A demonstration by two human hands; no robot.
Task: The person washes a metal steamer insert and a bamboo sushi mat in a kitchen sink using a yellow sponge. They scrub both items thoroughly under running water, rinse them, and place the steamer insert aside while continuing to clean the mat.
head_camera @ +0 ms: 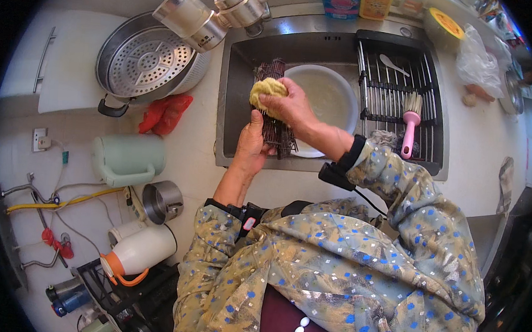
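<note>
Over the left part of the sink (293, 30), my left hand (251, 140) grips a dark, slatted piece (276, 132) of thin sticks, perhaps a small mat or rack, by its lower left side. My right hand (296, 106) pinches a crumpled yellow scrubbing cloth (267, 94) and presses it on the upper middle of that piece. Some of the sticks are hidden behind the cloth and fingers. Behind my right hand, a white basin (349, 91) with cloudy water stands in the sink.
A black-framed drying rack (434, 102) at the sink's right holds a white spoon (393, 64) and a pink-handled brush (410, 128). The filter tap (192, 18) juts over the back left. Left stand a steamer pot (149, 63), green kettle (128, 159) and white jug (146, 250).
</note>
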